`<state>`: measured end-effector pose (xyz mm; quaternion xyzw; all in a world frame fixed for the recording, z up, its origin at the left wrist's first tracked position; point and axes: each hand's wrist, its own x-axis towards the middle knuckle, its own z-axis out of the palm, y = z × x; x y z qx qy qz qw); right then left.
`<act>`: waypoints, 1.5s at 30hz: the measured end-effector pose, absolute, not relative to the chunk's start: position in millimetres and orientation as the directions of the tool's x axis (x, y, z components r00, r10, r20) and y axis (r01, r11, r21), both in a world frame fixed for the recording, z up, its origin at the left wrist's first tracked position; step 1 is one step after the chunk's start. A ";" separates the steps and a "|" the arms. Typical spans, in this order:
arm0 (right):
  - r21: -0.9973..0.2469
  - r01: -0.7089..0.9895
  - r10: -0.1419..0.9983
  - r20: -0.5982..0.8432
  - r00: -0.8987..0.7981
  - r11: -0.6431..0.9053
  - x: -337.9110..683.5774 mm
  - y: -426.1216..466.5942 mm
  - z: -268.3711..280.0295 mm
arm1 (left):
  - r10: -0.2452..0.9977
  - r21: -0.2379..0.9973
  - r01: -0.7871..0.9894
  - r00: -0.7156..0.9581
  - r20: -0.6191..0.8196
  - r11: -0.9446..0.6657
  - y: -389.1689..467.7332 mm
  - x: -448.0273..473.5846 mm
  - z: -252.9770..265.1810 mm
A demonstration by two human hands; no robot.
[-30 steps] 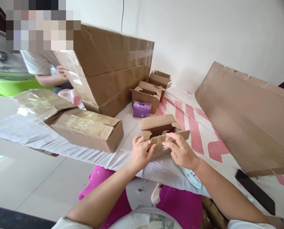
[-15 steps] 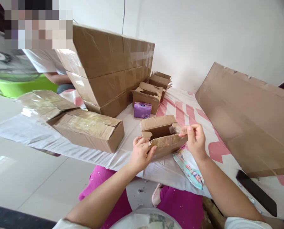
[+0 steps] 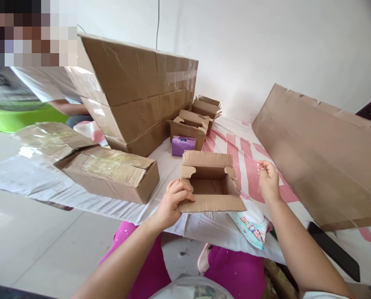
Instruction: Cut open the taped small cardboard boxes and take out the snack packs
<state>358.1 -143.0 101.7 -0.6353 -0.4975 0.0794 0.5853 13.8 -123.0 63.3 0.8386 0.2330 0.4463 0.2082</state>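
While the left hand point(image 3: 173, 205) keeps a firm hold on its left end, the small open cardboard carton point(image 3: 216, 203) sits at the near side of the cloth-covered table point(image 3: 169, 167), flaps spread and inner walls and bottom in view. That hand's grip is closed on the carton, thumb over the front flap. To the carton's right and apart from it, the right hand point(image 3: 269, 182) is raised, its grip narrow with fingertips drawn together; whether they pinch anything thin, I cannot tell. Just beside the carton's front right corner lies a turquoise-and-white printed soft pack point(image 3: 250, 229). Close behind the carton stands a purple packet point(image 3: 183, 146), then two open-topped cartons point(image 3: 188, 129) one behind the other. Left of the carton is a long tape-covered box point(image 3: 111, 166); behind and left of it rises a stack of large taped boxes point(image 3: 135, 95). Well to the carton's right are a large cardboard panel point(image 3: 322, 158) and a black phone point(image 3: 335, 252).
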 end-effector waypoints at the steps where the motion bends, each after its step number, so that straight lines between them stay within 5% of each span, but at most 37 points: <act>1: -0.836 0.531 0.758 0.435 0.485 0.140 359.0 -141.9 97.7 | 0.578 0.572 0.184 0.494 0.650 -0.800 -120.3 10.2 62.4; 5: -0.899 0.437 0.888 0.227 0.399 0.034 354.0 -135.7 84.9 | 0.559 0.594 0.148 0.568 0.604 -0.791 -115.0 -3.1 62.1; 8: -0.921 0.377 0.949 0.198 0.244 0.096 345.1 -134.2 81.1 | 0.540 0.601 0.149 0.639 0.548 -0.786 -116.8 -12.7 68.1; 13: -0.894 0.355 0.944 0.320 0.078 0.274 328.4 -138.7 81.9 | 0.536 0.612 0.151 0.668 0.516 -0.777 -122.1 -21.9 75.4; 20: -0.801 0.464 0.896 0.442 0.031 0.379 320.4 -146.9 80.7 | 0.721 0.644 0.359 0.138 0.679 -0.676 -124.0 -4.2 62.7; 26: -0.758 0.524 0.886 0.464 0.015 0.388 317.5 -152.4 83.2 | 0.684 0.581 0.362 0.346 0.642 -0.728 -107.2 7.5 61.5; 30: -0.741 0.558 0.906 0.421 -0.047 0.373 326.9 -155.6 88.6 | 0.712 0.643 0.306 0.319 0.626 -0.702 -101.6 17.2 62.0; 32: -0.753 0.572 0.919 0.395 -0.004 0.326 337.0 -157.5 91.2 | 0.704 0.643 0.287 0.311 0.638 -0.710 -106.5 28.0 61.0; 37: -0.814 0.570 0.818 0.400 0.413 0.110 352.2 -169.4 102.5 | 0.617 0.558 0.262 0.320 0.719 -0.787 -124.5 63.2 57.3; 45: -0.773 0.632 0.893 0.250 0.375 -0.049 322.3 -185.9 117.9 | 0.602 0.532 0.286 0.316 0.733 -0.797 -121.1 73.6 56.9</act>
